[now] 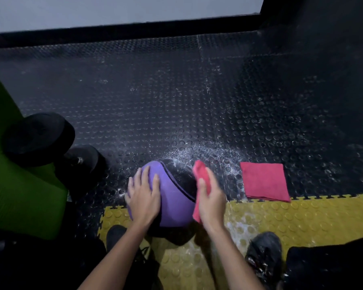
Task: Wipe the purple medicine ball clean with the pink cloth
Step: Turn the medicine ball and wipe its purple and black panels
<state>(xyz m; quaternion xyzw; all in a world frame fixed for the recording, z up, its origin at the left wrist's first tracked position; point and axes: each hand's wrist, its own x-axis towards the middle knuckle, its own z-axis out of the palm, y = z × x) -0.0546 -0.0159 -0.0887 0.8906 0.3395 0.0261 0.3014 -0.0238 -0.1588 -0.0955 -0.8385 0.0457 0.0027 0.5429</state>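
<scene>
A black studded rubber floor [176,91] fills most of the view, dusted with white specks [209,151] just beyond the purple medicine ball [174,206]. A green mat [19,195] lies well to the left of the ball, and a strip of yellow studded tiles [302,216] runs under the ball and off to its right. A black dumbbell [40,139] sits to the left of the ball, partly on the green mat.

The ball itself rests where the black floor meets the yellow tiles, purple on its near side and black on its far right panel. A second cloth [264,181], pink and folded square, lies flat on the floor to the right of the ball, apart from it.

The pink cloth [200,174] is pressed against the ball's right side, gripped by the right hand [211,201] with the thumb curled over it. The left hand [144,197] lies flat on the ball's left side, fingers straight and spread. Two dark shoes [264,252] show nearer than the ball, on either side.
</scene>
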